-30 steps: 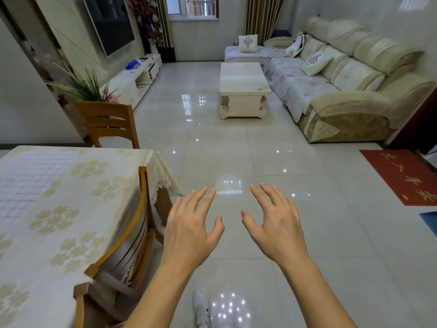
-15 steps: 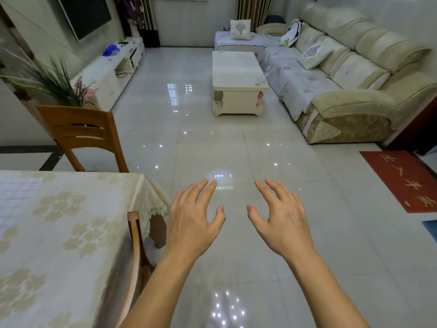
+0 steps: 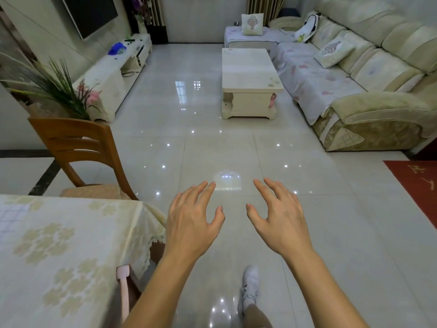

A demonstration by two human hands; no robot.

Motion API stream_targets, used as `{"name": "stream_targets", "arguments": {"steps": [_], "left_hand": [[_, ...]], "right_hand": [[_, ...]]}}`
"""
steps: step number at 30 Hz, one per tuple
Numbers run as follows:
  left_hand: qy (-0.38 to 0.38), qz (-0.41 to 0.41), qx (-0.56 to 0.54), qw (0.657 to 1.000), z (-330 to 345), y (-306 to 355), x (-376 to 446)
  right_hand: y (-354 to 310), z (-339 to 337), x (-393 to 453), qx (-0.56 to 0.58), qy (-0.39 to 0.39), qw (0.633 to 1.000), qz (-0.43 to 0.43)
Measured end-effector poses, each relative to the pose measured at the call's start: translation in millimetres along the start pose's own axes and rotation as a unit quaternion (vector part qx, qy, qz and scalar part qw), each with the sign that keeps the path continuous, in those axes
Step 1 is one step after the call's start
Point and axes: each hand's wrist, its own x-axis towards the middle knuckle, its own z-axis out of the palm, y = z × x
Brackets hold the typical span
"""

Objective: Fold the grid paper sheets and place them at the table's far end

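Head view shows both of my hands held out over the shiny floor tiles, not over the table. My left hand [image 3: 192, 223] and right hand [image 3: 279, 223] hover palms down, fingers spread wide and loosely bent, holding nothing.

Compared with a second ago, the table [image 3: 71, 245] has slid toward the lower left and less of it shows; the grid paper sheet [image 3: 11, 216] is now only a sliver at the left edge, lying flat on the floral tablecloth, well apart from both hands. The wooden chair [image 3: 78, 147] beyond the table's far corner has come more fully into view, and my white shoe [image 3: 249, 282] appears on the tiles below my right arm. I judge that I am stepping alongside the table and not facing it squarely, so no fold has begun, and I must turn left before I can reach the paper.

As for writing, the red mat [image 3: 418, 185] at the right edge carries gold characters, cut off by the frame and too partial to read. I see no brand or label anywhere else.
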Motion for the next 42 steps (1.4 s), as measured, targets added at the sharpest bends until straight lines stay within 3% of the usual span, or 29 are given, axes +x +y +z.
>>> {"name": "stream_targets", "arguments": {"steps": [10,21,31,42], "left_hand": [[-0.038,-0.028,0.096,0.994,53.5,7.8,151.9],[0.002,-0.118,0.101,0.988,81.1,-6.1,274.1],[0.006,-0.175,0.113,0.978,92.8,-100.1,371.9],[0.025,-0.234,0.110,0.966,48.7,-263.6,521.4]], "right_hand": [[39.3,7.6,181.8,0.022,-0.021,0.999,-0.045],[44.9,39.3,332.7,0.039,-0.061,0.992,-0.108],[-3.1,112.9,458.0,0.021,-0.115,0.981,-0.152],[-137.9,202.9,641.4,0.051,-0.133,0.970,-0.196]]}}
